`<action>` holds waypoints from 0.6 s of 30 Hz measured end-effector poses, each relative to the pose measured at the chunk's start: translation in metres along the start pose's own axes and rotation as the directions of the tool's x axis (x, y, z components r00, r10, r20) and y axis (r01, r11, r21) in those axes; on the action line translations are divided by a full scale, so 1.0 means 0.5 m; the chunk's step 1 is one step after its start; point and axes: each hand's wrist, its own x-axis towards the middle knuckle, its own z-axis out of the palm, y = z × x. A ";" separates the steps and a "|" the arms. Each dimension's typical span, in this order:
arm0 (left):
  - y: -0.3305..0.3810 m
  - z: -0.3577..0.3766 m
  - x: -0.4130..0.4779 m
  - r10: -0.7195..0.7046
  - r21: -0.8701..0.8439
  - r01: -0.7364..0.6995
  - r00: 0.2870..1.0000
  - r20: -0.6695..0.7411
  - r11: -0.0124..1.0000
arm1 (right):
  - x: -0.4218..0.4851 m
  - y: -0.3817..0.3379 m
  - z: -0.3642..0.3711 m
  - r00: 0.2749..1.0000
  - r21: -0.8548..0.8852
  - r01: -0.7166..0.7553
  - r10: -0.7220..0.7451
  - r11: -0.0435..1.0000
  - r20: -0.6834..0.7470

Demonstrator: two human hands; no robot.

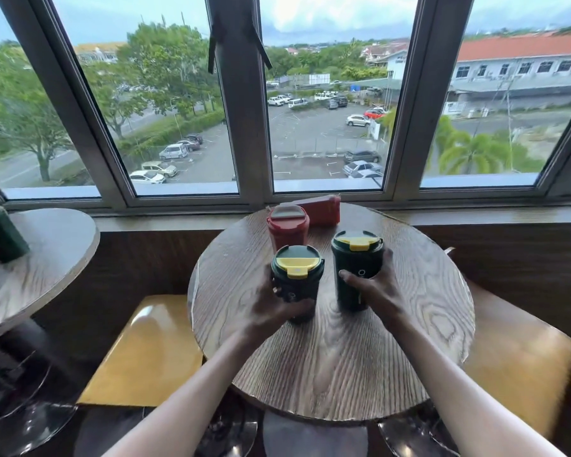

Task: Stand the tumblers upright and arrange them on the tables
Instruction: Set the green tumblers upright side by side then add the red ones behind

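Observation:
Two dark green tumblers with yellow lids stand upright on the round wooden table (pixel 343 364). My left hand (pixel 271 311) grips the left green tumbler (pixel 296 275) around its lower body. My right hand (pixel 376 291) wraps the right green tumbler (pixel 356 258) from its right side. Behind them a red tumbler (pixel 287 230) stands upright, and another red tumbler (pixel 320 209) lies on its side near the window edge. On a second round table (pixel 47 258) at the left, a dark green tumbler (pixel 0 234) stands tilted at the frame edge.
Yellow seats (pixel 145 354) sit left and right (pixel 521 367) of the near table. A dark wooden wall panel and window sill (pixel 475 214) run behind both tables. Chrome stool bases (pixel 30 420) show on the floor at lower left.

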 end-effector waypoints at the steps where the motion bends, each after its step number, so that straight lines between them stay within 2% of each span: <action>1: -0.001 -0.002 0.000 -0.008 0.003 0.007 1.000 0.015 1.000 | -0.002 0.002 0.001 0.999 0.009 -0.010 0.009 1.000 0.031; 4: -0.001 -0.003 0.000 -0.012 0.003 0.012 1.000 0.028 1.000 | -0.001 0.016 -0.003 0.986 -0.024 -0.068 0.071 0.997 0.150; 9: -0.001 -0.004 0.001 -0.003 -0.018 0.003 1.000 0.025 1.000 | -0.009 0.015 -0.023 0.968 -0.084 -0.099 0.116 0.991 0.224; 18: -0.008 -0.015 0.009 0.017 -0.020 -0.017 1.000 0.015 1.000 | -0.020 0.007 -0.025 0.967 -0.118 -0.072 0.099 0.990 0.236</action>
